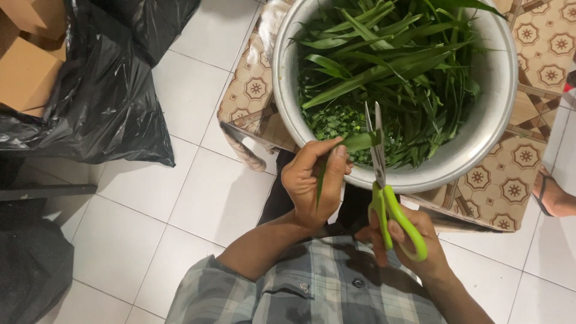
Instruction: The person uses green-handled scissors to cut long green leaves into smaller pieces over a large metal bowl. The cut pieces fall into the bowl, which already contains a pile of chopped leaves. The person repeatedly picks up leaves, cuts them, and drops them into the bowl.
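Head view looks straight down on my two hands working over a large metal bowl [503,102] that sits on a low table with a patterned brown covering [528,162]. My left hand [315,180] is closed around a long green leaf [359,141], thumb and fingers pinching it so that its free end lies across the near rim of the bowl, while the rest trails down past my palm. My right hand [408,240] is wrapped through the bright green handles of a pair of scissors [384,186], fingers curled tight in the loops; the blades point away from me and stand slightly parted, with the leaf's end just beside them. Inside the bowl I see a heap of long whole leaves [390,60] filling the far side, and a patch of small cut green pieces [336,123] on the near left. Black plastic bags [108,96] lie on the white tiled floor [204,198] to my left, with a cardboard box [24,72] among them. At the right edge, another person's foot in a sandal [555,195] rests on the tiles.
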